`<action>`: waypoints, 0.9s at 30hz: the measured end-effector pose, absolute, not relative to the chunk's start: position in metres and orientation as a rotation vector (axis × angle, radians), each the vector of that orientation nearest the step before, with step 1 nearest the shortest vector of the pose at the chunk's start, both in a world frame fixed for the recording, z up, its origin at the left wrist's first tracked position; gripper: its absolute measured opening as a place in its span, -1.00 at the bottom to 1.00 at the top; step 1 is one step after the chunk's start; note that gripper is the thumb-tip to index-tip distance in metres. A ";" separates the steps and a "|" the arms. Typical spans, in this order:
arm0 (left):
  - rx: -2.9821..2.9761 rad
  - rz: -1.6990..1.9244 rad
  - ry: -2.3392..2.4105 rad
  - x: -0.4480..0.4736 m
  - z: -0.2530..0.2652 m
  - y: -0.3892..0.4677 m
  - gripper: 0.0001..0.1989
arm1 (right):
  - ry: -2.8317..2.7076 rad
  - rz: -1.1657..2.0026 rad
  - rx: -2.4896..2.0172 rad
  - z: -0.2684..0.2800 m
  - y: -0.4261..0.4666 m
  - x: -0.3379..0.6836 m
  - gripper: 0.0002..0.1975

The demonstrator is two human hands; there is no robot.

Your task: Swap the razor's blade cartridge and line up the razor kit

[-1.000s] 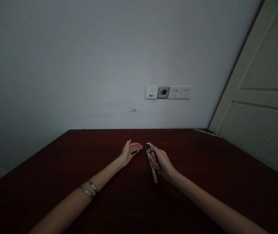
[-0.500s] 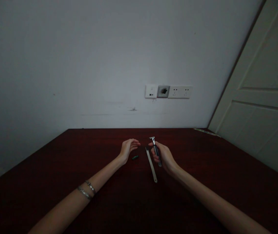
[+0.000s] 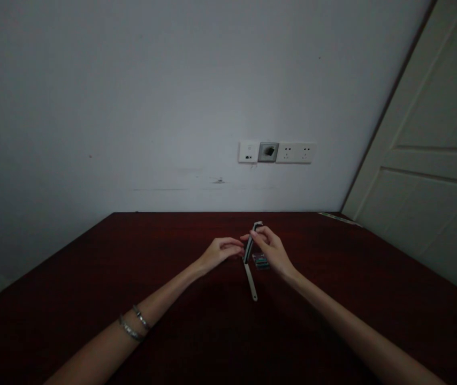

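"What lies nearest me?"

"Two silver bracelets [image 3: 131, 329] on your left forearm, over the dark red table [image 3: 212, 337]. Further in, a slim pale strip [image 3: 251, 282] lies lengthwise, its holed end towards you. A small, dark-patterned packet [image 3: 261, 261] rests flat to the right of the strip's far part, just beside your right hand [image 3: 274, 254]."

"And my grip?"

"Your right thumb and fingers pinch the razor [image 3: 248, 250] high on its handle, near the head. It stands tilted, head up and leaning right, its lower end by the strip's far end; I can't tell whether they touch. Your left hand [image 3: 216, 255] is at the razor's left, fingers loosely bent towards the handle; whether they press on it, I can't tell."

"Beyond that?"

"A narrow patterned strip [image 3: 339, 218] at the table's far right edge, then a panelled door [image 3: 433, 171] to the right. At the far side, the pale wall [image 3: 152, 96] carries a row of sockets [image 3: 294, 153], right of centre."
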State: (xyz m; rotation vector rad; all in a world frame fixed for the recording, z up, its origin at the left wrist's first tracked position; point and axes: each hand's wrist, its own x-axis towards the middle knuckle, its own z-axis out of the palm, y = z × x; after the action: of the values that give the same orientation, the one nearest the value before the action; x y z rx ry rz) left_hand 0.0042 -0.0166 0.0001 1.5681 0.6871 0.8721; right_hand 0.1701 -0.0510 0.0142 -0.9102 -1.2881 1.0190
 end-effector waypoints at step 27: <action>1.688 1.166 0.607 -0.001 0.046 -0.029 -0.83 | -2.403 0.070 -1.907 -0.005 -0.069 0.163 -0.64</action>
State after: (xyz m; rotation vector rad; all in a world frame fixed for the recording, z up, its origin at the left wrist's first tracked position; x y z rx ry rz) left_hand -0.0013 -0.0286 0.0457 1.6884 0.6068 1.1660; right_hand 0.1632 -0.0685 -0.0048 -1.9075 -2.4031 0.0699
